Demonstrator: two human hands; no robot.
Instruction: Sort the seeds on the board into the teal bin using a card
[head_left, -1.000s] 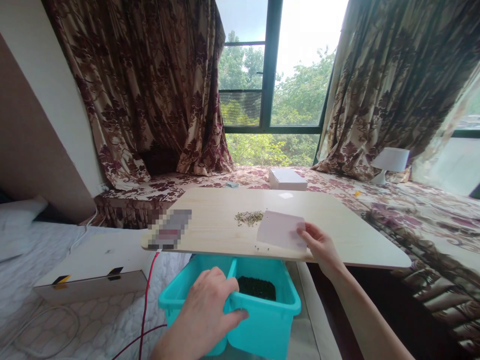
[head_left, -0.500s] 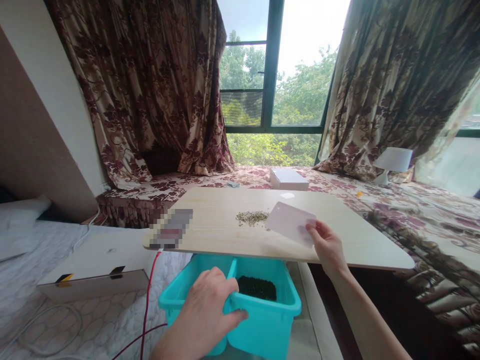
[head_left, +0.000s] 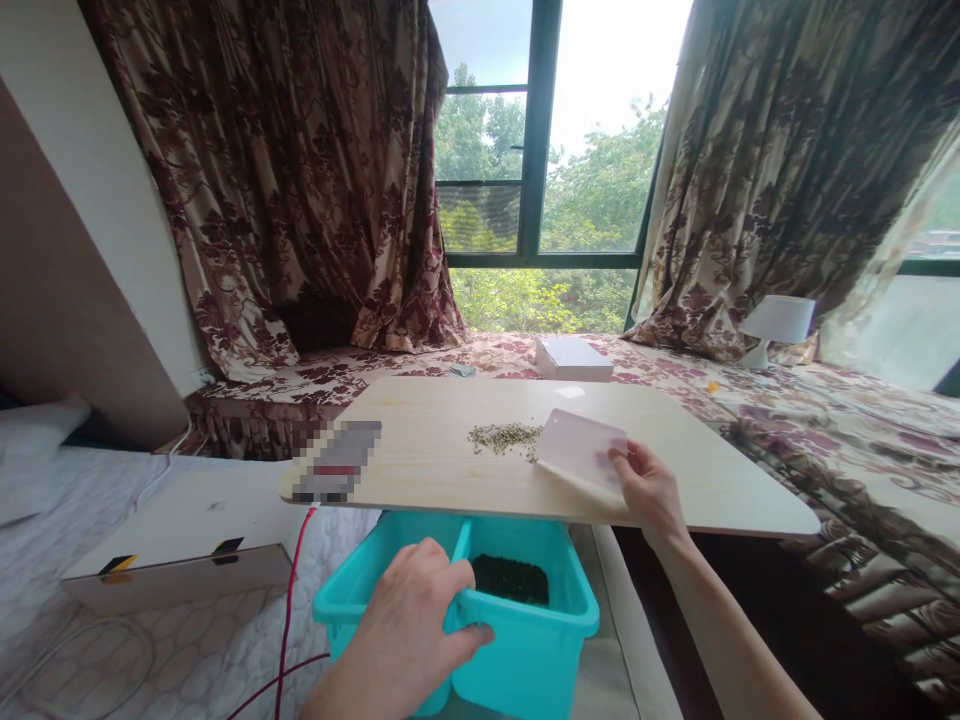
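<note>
The grains (head_left: 504, 437), stretched from left to right at mid-frame, lay just left of the pale card (head_left: 579, 450) that my nearer right fingers (head_left: 636, 460) pinched; my left fingers (head_left: 456, 578) clamped the bin (head_left: 525, 650).

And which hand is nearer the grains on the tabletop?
Right: the right hand, holding a pale card, is right of the grains; the left hand grips the turquoise bin, lower and farther away.

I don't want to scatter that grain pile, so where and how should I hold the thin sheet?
I'd pinch the sheet by its right edge, from the right, as the right hand does: the sheet's thin and flat, and its left edge sits beside the pile.
</note>
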